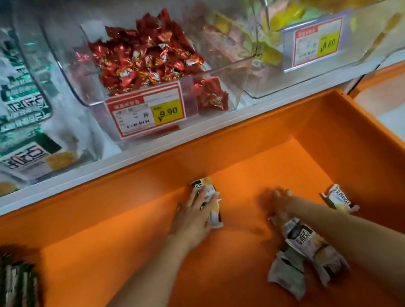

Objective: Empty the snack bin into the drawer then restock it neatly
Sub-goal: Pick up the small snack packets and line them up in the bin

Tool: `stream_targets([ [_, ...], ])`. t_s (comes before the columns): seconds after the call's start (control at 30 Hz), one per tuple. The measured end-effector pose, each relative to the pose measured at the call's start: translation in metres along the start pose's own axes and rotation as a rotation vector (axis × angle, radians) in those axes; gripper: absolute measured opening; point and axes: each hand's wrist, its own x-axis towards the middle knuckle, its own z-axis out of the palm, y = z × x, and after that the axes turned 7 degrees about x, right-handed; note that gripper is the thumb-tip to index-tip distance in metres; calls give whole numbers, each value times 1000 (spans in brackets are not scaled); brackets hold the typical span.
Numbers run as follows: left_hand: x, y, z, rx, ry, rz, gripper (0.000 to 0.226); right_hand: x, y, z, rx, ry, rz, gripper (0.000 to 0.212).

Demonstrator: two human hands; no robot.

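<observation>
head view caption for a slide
Left hand on a snack packet, right hand among loose packets in the orange drawer.

Counting what is showing
One orange drawer (106, 252) is holding at least four loose snack packets (304, 237) and one stack (10, 296) at lower left; two price tags (145, 113) are hanging above.

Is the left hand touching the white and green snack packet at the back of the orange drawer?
Touching. The head view shows the left hand lying with straight fingers on the white and green snack packet, covering its left part.
</observation>
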Motion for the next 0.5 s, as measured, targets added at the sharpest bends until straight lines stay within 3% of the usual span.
stream_targets([
  [0.1,10,-2,13,-29,-1,7,65,-3,-1,9,136,11,36,117],
  [0.17,7,-3,19,-3,69,25,58,-4,-13,5,194,46,-27,107],
  [0.27,-6,-11,25,17,145,60,42,-5,-39,-3,268,105,-148,66],
  [0.33,-16,-20,27,-8,204,91,31,-8,-57,-3,342,105,-199,54],
  [0.43,-23,-31,29,-149,327,-12,21,-13,-76,-1,378,110,-224,53],
  [0.5,-21,-35,30,-227,310,-135,38,-19,-81,1,419,90,-254,69],
])
